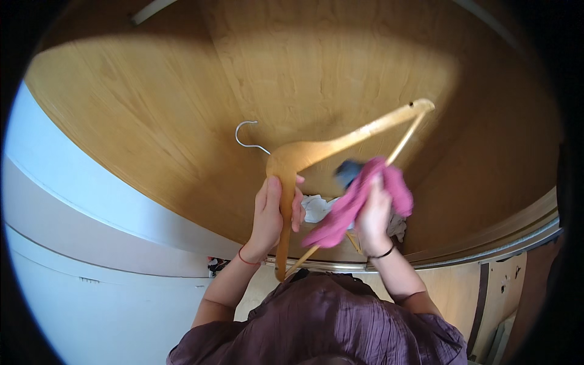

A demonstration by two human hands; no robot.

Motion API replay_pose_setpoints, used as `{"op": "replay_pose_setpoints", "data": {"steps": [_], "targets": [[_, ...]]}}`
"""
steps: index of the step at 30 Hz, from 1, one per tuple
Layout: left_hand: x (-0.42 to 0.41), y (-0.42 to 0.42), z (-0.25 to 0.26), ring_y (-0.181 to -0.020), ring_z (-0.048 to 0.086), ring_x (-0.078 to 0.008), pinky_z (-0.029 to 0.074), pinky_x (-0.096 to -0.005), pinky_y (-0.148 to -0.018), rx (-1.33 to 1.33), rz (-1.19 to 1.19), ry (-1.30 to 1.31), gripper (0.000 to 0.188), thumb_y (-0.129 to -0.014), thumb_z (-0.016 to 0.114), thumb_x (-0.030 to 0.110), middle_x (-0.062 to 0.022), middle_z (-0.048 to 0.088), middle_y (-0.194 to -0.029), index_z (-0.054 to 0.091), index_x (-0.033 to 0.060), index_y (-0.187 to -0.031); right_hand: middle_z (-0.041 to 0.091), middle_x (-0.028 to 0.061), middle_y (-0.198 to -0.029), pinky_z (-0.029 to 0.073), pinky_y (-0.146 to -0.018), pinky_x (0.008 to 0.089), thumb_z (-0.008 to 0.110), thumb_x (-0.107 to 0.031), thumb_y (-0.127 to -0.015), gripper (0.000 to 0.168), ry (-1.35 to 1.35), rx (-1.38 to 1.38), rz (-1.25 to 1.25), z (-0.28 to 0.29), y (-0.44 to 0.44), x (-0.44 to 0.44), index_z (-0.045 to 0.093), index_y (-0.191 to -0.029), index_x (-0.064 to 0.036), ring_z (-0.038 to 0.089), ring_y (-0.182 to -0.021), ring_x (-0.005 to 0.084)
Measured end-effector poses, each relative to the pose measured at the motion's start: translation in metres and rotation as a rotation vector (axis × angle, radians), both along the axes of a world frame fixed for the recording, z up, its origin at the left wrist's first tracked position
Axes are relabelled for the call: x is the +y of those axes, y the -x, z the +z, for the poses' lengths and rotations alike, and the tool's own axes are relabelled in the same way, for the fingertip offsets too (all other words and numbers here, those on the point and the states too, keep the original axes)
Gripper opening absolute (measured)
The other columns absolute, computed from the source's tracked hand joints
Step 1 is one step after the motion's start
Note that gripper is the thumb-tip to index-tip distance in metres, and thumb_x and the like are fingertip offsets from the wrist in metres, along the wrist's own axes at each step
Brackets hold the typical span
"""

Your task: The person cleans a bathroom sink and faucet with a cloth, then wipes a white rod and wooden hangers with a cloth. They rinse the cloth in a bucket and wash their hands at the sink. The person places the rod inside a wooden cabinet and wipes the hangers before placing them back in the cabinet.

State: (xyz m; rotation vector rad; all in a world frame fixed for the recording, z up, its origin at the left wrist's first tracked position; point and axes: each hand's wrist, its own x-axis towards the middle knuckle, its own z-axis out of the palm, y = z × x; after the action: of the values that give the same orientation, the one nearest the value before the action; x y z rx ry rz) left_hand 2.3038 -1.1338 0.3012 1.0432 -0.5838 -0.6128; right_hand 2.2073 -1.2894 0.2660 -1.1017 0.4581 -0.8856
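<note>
A wooden clothes hanger [315, 153] with a metal hook [237, 137] is held up in front of me, tilted so its hook points to the upper left. My left hand [273, 212] grips one arm of it just below the neck. Around the hanger's thin lower bar [404, 139] lies a pink cloth [351, 207], and my right hand [376, 214] clasps cloth and bar together. A dark blue, blurred piece of fabric [349, 172] shows behind the pink cloth; whether the two are joined I cannot tell.
Wood-grain wardrobe panels [319, 73] surround the hanger. Low inside lie white fabric [315, 209] and a greyish-brown cloth [397, 227]. A sliding-door track [328, 265] runs along the front edge, near my body. On the left stands a pale door panel [105, 310].
</note>
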Motion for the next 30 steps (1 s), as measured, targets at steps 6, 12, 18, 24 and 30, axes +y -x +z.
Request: {"op": "replay_pose_setpoints", "data": {"steps": [6, 12, 18, 24, 30], "targets": [[-0.012, 0.000, 0.016, -0.037, 0.033, -0.0082, 0.034, -0.0232, -0.044, 0.042, 0.018, -0.022, 0.045, -0.100, 0.024, 0.041, -0.0021, 0.044, -0.061, 0.048, 0.0024, -0.101, 0.056, 0.0094, -0.105, 0.048, -0.080, 0.0356, 0.039, -0.036, -0.097, 0.035, 0.057, -0.142, 0.322, -0.077, 0.003, -0.029, 0.050, -0.108, -0.005, 0.053, -0.100, 0.0186], [-0.022, -0.010, -0.002, -0.038, 0.028, -0.0079, 0.033, -0.0234, -0.045, 0.248, -0.116, -0.175, 0.051, -0.096, 0.030, 0.050, 0.0004, 0.040, -0.055, 0.048, 0.0034, -0.091, 0.039, 0.0110, -0.138, 0.038, -0.099, 0.0379, 0.039, -0.045, -0.094, 0.052, -0.305, -0.543, 0.615, 0.037, -0.045, -0.019, 0.037, -0.134, -0.012, 0.046, -0.119, 0.0246], [-0.041, 0.001, 0.008, -0.037, 0.030, -0.0069, 0.035, -0.0232, -0.044, 0.273, -0.141, -0.260, 0.049, -0.097, 0.029, 0.050, 0.0027, 0.037, -0.052, 0.047, 0.0097, -0.075, 0.052, 0.0064, -0.118, 0.041, -0.089, 0.0312, 0.047, -0.036, -0.092, 0.045, 0.210, -0.181, 0.406, 0.030, -0.042, 0.010, 0.044, -0.127, -0.008, 0.052, -0.104, 0.0152], [-0.021, -0.018, -0.010, -0.036, 0.029, -0.0070, 0.033, -0.0223, -0.044, 0.409, -0.382, -0.225, 0.048, -0.095, 0.028, 0.054, 0.0047, 0.034, -0.049, 0.043, 0.0125, -0.078, 0.057, 0.0061, -0.099, 0.045, -0.082, 0.0295, 0.055, -0.026, -0.091, 0.036, 0.185, -0.310, 0.456, 0.001, -0.041, -0.049, 0.052, -0.116, -0.001, 0.056, -0.092, 0.0136], [-0.025, -0.004, -0.005, -0.033, 0.025, -0.0056, 0.029, -0.0200, -0.040, 0.486, -0.503, -0.191, 0.046, -0.096, 0.027, 0.051, 0.0056, 0.034, -0.048, 0.044, 0.0124, -0.079, 0.054, 0.0086, -0.100, 0.043, -0.086, 0.0333, 0.065, -0.011, -0.076, 0.031, 0.322, -0.353, 0.255, 0.023, -0.057, -0.017, 0.052, -0.102, -0.002, 0.054, -0.098, 0.0202]]}}
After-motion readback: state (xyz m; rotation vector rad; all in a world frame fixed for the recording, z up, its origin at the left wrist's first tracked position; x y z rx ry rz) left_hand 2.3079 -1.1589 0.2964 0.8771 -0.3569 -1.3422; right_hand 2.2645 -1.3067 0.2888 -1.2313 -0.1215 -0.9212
